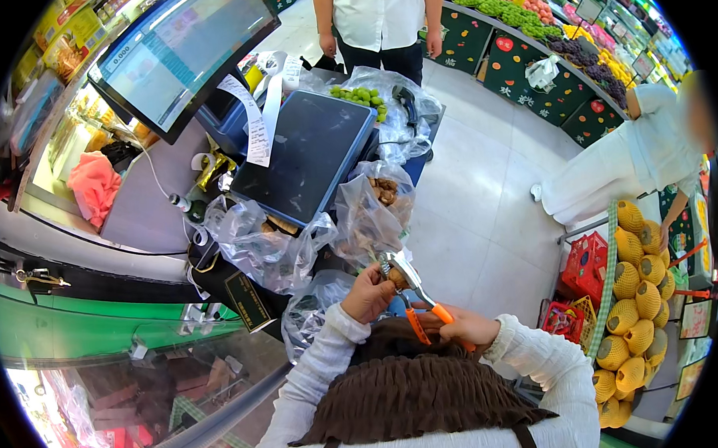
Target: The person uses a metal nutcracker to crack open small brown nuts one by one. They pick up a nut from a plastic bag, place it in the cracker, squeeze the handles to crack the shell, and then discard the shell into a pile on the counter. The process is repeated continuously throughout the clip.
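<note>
My left hand (369,292) pinches a walnut (397,277) that sits between the jaws of a metal nutcracker (419,287) with orange grips. Around those grips, which stand apart, my right hand (459,326) is closed. Just beyond the hands lies a clear plastic bag (368,220) with walnuts (383,190) inside. Another crumpled plastic bag (252,246) is to its left, in front of the dark weighing scale (308,154). Green grapes (359,98) rest at the scale's far edge, beside a black handheld scanner (406,105).
A touch screen (186,51) stands at the upper left, with a printed receipt strip (257,126) by the scale. One person (377,13) stands across the counter; another person (626,152) is at the right, near netted yellow fruit (636,302). A glass-topped case (191,381) lies lower left.
</note>
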### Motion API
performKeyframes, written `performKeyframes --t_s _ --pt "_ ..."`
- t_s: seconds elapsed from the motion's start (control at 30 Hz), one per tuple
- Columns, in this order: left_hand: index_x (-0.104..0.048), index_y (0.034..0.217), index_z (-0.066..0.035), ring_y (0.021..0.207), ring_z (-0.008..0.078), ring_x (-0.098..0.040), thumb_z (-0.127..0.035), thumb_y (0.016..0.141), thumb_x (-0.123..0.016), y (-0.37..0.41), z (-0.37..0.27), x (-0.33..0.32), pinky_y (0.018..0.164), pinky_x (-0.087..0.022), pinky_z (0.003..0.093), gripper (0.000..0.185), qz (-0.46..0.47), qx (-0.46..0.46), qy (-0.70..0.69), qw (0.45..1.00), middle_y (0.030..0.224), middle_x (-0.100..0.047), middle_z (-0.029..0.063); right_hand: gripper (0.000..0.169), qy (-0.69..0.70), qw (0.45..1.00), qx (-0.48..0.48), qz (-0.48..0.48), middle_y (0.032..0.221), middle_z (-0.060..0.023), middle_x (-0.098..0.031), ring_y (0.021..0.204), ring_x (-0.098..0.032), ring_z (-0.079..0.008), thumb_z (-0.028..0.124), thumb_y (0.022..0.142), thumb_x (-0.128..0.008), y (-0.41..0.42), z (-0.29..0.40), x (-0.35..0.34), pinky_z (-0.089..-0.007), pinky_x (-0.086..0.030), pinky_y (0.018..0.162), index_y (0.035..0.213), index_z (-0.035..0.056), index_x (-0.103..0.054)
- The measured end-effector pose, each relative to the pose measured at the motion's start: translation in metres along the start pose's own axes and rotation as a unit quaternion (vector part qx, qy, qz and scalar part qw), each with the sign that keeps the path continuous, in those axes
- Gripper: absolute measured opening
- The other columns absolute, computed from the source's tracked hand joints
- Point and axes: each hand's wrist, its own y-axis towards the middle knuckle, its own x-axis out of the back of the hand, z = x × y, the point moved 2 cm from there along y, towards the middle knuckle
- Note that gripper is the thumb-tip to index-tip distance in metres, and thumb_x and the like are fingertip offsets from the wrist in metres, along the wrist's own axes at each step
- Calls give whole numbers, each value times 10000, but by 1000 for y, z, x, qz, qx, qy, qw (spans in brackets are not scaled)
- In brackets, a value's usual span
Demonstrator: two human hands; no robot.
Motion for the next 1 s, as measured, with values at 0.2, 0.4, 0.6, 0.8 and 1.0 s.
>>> performKeyframes --t_s 0.2,0.4,0.6,0.8,1.0 --pt "-459 1191 16 1092 241 -543 -248 728 -758 -4 -1 -4 975 -402 364 612 1 -8 12 1000 1173 -547 154 575 -45 999 -11 28 1004 -59 -459 867 -441 -145 70 721 -478 12 -3 -5 -264 -395 773 1283 25 -365" --pt "-472 1184 8 1098 259 -546 -227 739 -748 -7 5 8 967 -414 376 574 31 4 -12 999 1174 -546 165 547 -72 996 38 26 1043 -88 -476 946 -461 -174 79 687 -487 22 -24 -1 -296 -391 841 1224 19 -398" --pt "-477 1178 18 1064 252 -564 -242 745 -744 -7 14 11 935 -443 371 571 56 -1 -27 998 1157 -555 165 596 -44 997 62 11 1079 -98 -477 998 -462 -196 53 680 -481 21 -35 -4 -329 -372 898 1264 11 -373" --pt "-482 1176 22 1049 246 -569 -255 738 -751 -9 18 13 928 -446 365 584 46 4 -27 999 1149 -558 161 628 -57 996 71 -3 1047 -89 -484 969 -474 -194 15 687 -471 22 -37 -7 -334 -374 897 1303 6 -353" --pt "-481 1178 23 1044 243 -571 -252 743 -748 -9 18 13 927 -447 359 580 49 5 -26 998 1150 -558 161 612 -94 992 85 -16 1032 -87 -491 955 -483 -190 5 697 -465 23 -38 -7 -335 -376 894 1300 7 -358"
